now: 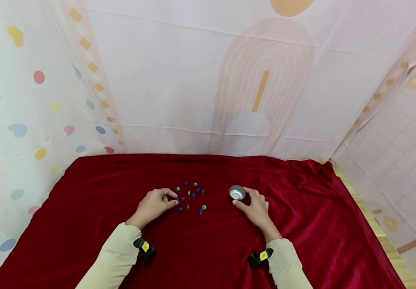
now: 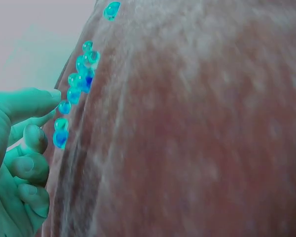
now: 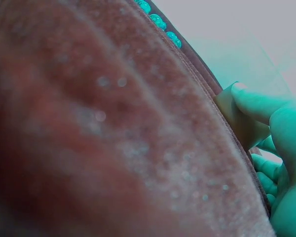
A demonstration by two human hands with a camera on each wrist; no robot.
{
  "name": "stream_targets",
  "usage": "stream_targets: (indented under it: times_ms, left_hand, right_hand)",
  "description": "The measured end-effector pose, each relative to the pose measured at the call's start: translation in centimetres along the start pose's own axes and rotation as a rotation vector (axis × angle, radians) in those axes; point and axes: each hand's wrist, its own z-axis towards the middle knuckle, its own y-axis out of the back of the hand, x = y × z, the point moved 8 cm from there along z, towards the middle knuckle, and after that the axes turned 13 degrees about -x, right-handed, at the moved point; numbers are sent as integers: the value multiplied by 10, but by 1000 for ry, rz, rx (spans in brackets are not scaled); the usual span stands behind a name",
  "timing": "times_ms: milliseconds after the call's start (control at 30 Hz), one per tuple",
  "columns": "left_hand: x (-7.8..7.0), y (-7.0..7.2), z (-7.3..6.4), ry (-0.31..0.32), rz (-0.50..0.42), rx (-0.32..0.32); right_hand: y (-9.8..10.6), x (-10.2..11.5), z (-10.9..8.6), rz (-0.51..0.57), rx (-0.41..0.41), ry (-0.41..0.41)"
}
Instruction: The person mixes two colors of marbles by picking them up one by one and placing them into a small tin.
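Note:
At the left edge of a scatter of glass marbles [image 1: 193,195], my left hand [image 1: 153,205] pinches a dark marble [image 1: 176,198] between thumb and index finger. That marble is mostly hidden by the fingertips. The other fingers of this hand curl in toward the palm in the left wrist view. Further right, my right hand [image 1: 256,206] grips a small round metal bowl [image 1: 237,192], thumb on the near side and fingers on the far side. The bowl stands upright on the cloth, its shiny inside facing up. In the right wrist view the thumb lies along the bowl's wall [image 3: 244,123].
Several blue and green-yellow marbles, such as a blue one [image 1: 182,198] and a greenish one [image 1: 204,207], lie loose between the hands. A red velvet cloth [image 1: 200,253] covers the table, wrinkled at the right. Patterned white sheets [image 1: 164,80] hang behind and at both sides.

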Motion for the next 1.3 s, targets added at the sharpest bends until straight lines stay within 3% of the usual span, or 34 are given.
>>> stream_targets:
  times_ms: [467, 767, 1100, 1300]
  left_hand:
    - [-32, -24, 8, -11, -61, 25]
    - [-58, -39, 16, -53, -67, 43]
    - [-85, -51, 18, -143, -54, 47]
    - [-94, -62, 18, -168, -80, 75]
  right_hand:
    - [0, 1, 1, -6, 4, 7]
    - [1, 1, 1, -9, 0, 11]
    - [0, 1, -1, -5, -1, 9]
    - [-1, 0, -1, -10, -8, 9]
